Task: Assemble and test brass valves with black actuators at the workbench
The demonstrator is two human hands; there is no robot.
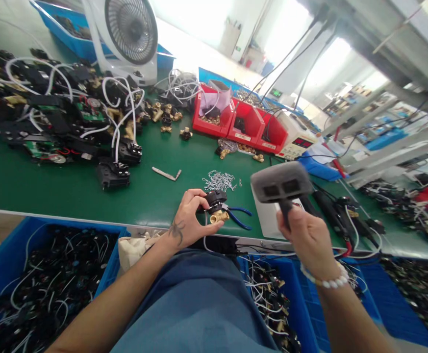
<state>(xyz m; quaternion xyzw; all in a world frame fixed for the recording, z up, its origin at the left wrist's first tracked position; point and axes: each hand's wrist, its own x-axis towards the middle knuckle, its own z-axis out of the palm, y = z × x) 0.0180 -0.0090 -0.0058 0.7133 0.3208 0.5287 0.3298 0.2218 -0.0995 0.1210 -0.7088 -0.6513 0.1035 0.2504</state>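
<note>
My left hand is closed on a small black part with a brass fitting, held just above the near edge of the green table. Blue-handled pliers lie right beside that part. My right hand grips the dark handle of a grey box-shaped hand tool, raised over a white pad on the table. A white bead bracelet sits on my right wrist. A heap of small metal clips lies just beyond the part.
Black assemblies with white wires crowd the left of the table, beside a white fan. Red bins and loose brass fittings stand at the back. Blue crates of wired parts sit below the table's edge.
</note>
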